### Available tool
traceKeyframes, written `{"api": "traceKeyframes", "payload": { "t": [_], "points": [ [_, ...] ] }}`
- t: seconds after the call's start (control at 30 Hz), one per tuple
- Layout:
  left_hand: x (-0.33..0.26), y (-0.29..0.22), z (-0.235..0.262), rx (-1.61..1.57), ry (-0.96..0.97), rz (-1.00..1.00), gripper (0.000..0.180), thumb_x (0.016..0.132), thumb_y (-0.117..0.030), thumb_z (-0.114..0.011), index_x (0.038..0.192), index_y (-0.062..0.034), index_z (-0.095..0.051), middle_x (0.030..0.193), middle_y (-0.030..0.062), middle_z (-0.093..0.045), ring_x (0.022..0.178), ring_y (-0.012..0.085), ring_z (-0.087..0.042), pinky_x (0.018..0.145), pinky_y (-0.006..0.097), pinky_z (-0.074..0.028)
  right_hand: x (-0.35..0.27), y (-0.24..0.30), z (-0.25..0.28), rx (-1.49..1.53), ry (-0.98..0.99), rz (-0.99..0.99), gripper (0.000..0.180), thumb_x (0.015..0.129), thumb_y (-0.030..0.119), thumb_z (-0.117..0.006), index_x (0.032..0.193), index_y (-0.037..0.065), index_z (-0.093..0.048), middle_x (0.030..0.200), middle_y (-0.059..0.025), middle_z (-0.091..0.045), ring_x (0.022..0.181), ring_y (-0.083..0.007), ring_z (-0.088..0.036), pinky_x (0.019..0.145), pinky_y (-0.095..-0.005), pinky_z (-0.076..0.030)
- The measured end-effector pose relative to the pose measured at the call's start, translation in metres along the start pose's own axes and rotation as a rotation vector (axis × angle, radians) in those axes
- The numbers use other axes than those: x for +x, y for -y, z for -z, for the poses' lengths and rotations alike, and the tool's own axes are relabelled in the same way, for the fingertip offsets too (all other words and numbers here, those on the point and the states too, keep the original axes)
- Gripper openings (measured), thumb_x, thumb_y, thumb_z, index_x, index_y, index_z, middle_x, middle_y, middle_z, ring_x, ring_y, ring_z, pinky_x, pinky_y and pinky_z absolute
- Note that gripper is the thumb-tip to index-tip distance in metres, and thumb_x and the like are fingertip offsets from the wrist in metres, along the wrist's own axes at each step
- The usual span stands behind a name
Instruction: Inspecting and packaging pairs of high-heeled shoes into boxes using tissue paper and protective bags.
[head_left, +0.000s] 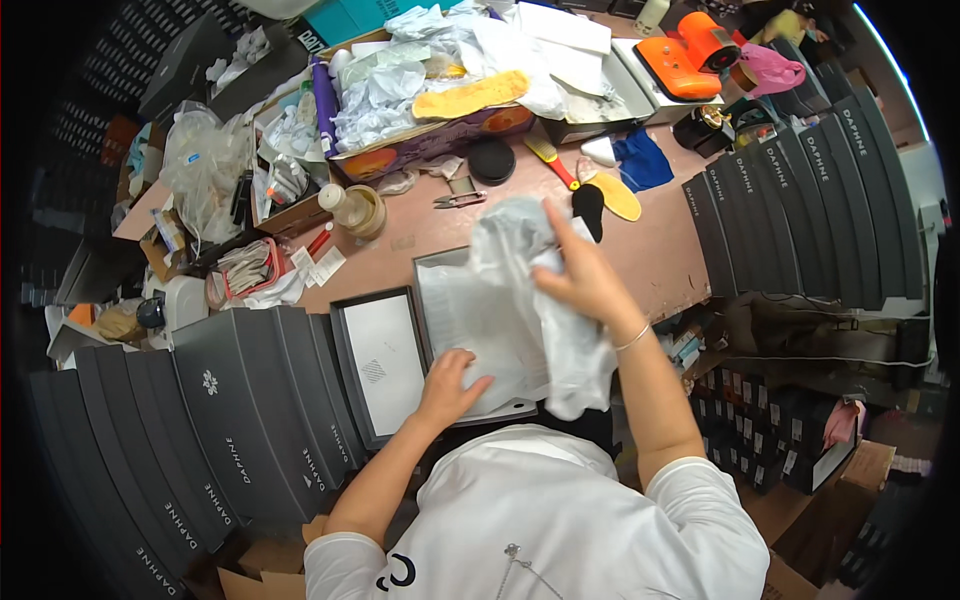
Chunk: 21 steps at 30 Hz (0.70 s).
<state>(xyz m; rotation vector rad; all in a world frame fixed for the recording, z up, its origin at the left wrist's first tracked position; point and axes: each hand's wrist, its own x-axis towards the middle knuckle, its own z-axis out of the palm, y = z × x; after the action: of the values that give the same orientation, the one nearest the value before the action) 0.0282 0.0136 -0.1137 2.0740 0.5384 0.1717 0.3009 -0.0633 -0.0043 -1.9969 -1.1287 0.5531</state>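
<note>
My right hand (585, 275) grips a crumpled bundle of white tissue paper (510, 240), thumb and fingers around its right side. What the paper may wrap is hidden. One end of the paper hangs down toward my body and is slightly blurred. Below the bundle lies an open grey shoe box (440, 262) lined with a white paper sheet (475, 335). My left hand (450, 388) is at the left edge of this box, thumb apart from the slightly bent fingers, with nothing seen in it. A dark box lid (385, 350) with a white inside lies left of the box.
Grey shoe boxes (250, 410) stand in a row at left; more boxes (800, 210) stand at right. Toward the back are a carton of crumpled paper (430, 145), a pump bottle (350, 208), a round black tin (491, 161), a brush (550, 160) and an orange device (685, 62).
</note>
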Motion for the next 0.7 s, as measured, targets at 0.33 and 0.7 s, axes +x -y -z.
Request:
{"api": "traceKeyframes", "payload": {
  "t": [0.33,0.7],
  "points": [
    [-0.014,-0.013,-0.018,-0.098,-0.312,0.045,0.006,0.084,-0.012,-0.066,0.084,-0.0057,-0.064,0.091,0.0083,-0.063,0.091,0.0235,-0.059,0.089,0.040,-0.042,0.012,-0.076,-0.033,-0.344,-0.045,0.073,0.042,0.081,0.016,-0.062,0.119,0.001,-0.055,0.091,-0.0183,-0.066,0.085,-0.0341,-0.065,0.075,-0.0386,-0.052],
    [-0.046,-0.006,0.059,-1.116,-0.621,0.519,0.030,0.090,-0.015,-0.061,0.116,0.0004,-0.058,0.103,0.0101,-0.063,0.093,0.0154,-0.061,0.082,0.027,-0.047,-0.092,0.054,-0.181,-0.110,0.564,0.278,0.055,0.083,0.023,-0.066,0.132,0.006,-0.047,0.113,-0.0177,-0.058,0.101,-0.0338,-0.059,0.083,-0.0428,-0.050]
  ]
}}
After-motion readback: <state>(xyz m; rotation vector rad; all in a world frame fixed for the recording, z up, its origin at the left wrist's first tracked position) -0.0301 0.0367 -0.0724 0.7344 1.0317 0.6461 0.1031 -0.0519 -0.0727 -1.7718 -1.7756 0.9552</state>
